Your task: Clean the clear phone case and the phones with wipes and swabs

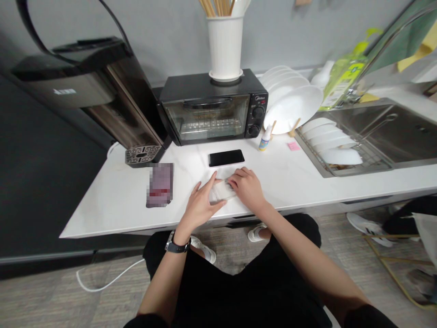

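On the white counter (191,157), close to its front edge, lies a whitish, see-through flat piece (221,191); its exact kind is unclear. My left hand (201,202) grips its left side, thumb along the near edge and fingers at the far edge. A watch with a dark strap is on that wrist. My right hand (247,187) is closed, fingertips pinched together over the right part of the piece; what they pinch is hidden. Just beyond both hands lies a phone (226,157) with a dark screen.
A blurred purple item (160,184) lies left, before a water dispenser (112,95). Behind are a toaster oven (211,114), a white utensil holder (225,48) and plates (293,105). A small bottle (264,139) and pink paper (293,146) stand near the sink (385,136).
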A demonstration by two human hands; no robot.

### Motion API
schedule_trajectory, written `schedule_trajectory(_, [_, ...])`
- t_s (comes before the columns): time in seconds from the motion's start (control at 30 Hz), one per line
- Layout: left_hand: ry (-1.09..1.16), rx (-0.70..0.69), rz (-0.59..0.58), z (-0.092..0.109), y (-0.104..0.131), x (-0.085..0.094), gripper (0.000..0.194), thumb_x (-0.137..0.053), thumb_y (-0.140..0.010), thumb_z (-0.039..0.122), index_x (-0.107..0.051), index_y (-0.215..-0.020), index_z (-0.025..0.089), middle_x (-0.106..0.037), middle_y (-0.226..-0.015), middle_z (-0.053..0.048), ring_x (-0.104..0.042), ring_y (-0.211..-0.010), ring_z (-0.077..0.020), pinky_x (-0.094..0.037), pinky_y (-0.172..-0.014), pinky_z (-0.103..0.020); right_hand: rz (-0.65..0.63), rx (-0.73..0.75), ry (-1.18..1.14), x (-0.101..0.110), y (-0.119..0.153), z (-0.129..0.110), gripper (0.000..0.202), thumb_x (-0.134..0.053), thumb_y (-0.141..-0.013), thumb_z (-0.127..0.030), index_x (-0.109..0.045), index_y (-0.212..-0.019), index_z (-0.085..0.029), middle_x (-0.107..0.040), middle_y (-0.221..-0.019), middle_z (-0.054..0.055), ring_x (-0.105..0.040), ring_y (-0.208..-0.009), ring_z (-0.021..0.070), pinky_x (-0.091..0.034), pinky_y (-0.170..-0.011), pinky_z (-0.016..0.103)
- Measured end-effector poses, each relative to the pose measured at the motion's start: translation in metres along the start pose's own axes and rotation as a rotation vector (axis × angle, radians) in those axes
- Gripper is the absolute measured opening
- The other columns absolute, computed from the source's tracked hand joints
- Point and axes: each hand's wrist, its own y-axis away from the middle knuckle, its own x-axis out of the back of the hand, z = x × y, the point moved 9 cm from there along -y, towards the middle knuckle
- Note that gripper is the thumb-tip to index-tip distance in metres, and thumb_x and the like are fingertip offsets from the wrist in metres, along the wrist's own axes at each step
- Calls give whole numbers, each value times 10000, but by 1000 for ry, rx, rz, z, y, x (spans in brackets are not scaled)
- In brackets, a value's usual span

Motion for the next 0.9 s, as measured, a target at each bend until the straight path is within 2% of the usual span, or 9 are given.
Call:
schedule_trajectory(0.13, [-23, 29, 6, -4, 0, -2, 729, -455, -656, 317, 33, -1196, 265, -340, -1168, 46, -329, -1052, -149, -122, -963, -333, -62, 186, -182, -2, 2, -35, 161, -372, -752, -251, -530, -765, -222, -502, -793, -2, -368, -806, 142, -255, -712, 258])
schedule_trajectory(0.23, [-25, 21, 5, -2, 1, -1, 713, -450, -666, 310, 26, -1196, 270, -343, -1164, 56, -328, -1052, -141, -129, -961, -304, -102, 230, -234, 0, 6, -39, 150, -397, -738, -259, -541, -737, -219, -515, -795, -5, -376, -807, 145, -251, -713, 262])
schedule_trajectory(0.4, [-9, 5, 0, 4, 3, 0, 678, -421, -685, 327, 33, -1187, 307, -353, -1153, 77, -326, -1052, -145, -127, -959, -306, -135, 193, -181, 5, 15, -17, 142, -420, -725, -261, -555, -713, -217, -524, -728, 0, -388, -800, 147, -245, -712, 260])
schedule_trajectory(0.67, [-19, -19, -13, 7, -1, -2, 649, -431, -685, 296, -22, -1188, 307, -362, -1148, 73, -310, -1063, -149, -122, -957, -316, -13, -76, 66, 22, 29, 47, 204, -341, -759, -203, -536, -710, -170, -493, -763, 52, -366, -817, 163, -235, -704, 279])
schedule_trajectory(0.77, [-23, -10, -24, 6, -1, -3, 671, -431, -682, 298, 7, -1190, 302, -354, -1156, 68, -304, -1067, -153, -119, -955, -327, 25, -117, 85, 19, 25, 51, 221, -309, -769, -182, -525, -735, -146, -482, -791, 74, -348, -838, 176, -228, -715, 295])
schedule_trajectory(0.9, [-13, -11, -25, 5, -1, -3, 676, -430, -684, 292, 13, -1194, 284, -352, -1160, 53, -301, -1069, -154, -120, -952, -326, 37, -92, 35, 8, 9, 36, 243, -283, -780, -172, -518, -744, -124, -481, -797, 86, -343, -839, 175, -233, -714, 295])
